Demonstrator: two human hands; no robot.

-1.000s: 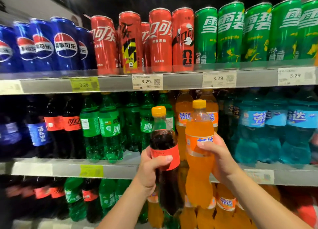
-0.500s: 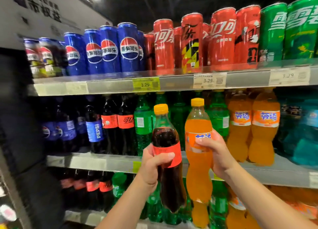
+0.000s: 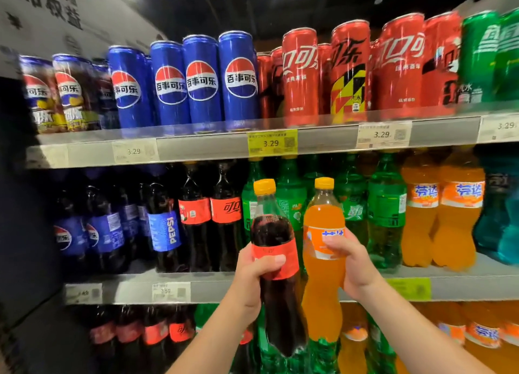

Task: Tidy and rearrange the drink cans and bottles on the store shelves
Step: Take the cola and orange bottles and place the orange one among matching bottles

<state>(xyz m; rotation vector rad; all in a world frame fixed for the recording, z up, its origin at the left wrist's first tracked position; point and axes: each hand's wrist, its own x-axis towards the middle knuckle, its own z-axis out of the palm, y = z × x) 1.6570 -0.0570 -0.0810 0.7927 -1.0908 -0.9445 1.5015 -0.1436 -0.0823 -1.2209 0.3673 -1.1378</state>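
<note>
Holding dark cola bottle (image 3: 271, 230) in left grip (image 3: 254, 272), curled tight round the red label. Holding orange soda bottle (image 3: 323, 219) in right grip (image 3: 355, 264), wrapped round label and waist. Both upright, yellow-capped, off the shelf, in front of the middle shelf (image 3: 213, 289). Orange at 3 o'clock of cola, just beside; cannot tell whether touching.

Directly behind the pair, at 12 o'clock: shelved green bottles (image 3: 386, 210), packed across that stretch of the row, between the held pair and the shelf back.

At 9 o'clock of the held cola: shelved cola bottles (image 3: 224, 213), red labels. Further out at 9: Pepsi bottles (image 3: 165, 233).

At 3 o'clock of the held orange: shelved orange bottles (image 3: 460, 210), then teal bottles (image 3: 502, 219) at frame edge, blurred.

On the top shelf (image 3: 196, 149): dark cans (image 3: 56, 92) at 10, blue cans (image 3: 202, 81) at 11, red cans (image 3: 300, 73) at 12 to 1, green cans (image 3: 483, 56) at 2. On its lip, a yellow price tag (image 3: 271, 142) reading 3.29.

Down at 6 to 7: lower cola bottles (image 3: 157, 331), partly hidden behind the forearms.
</note>
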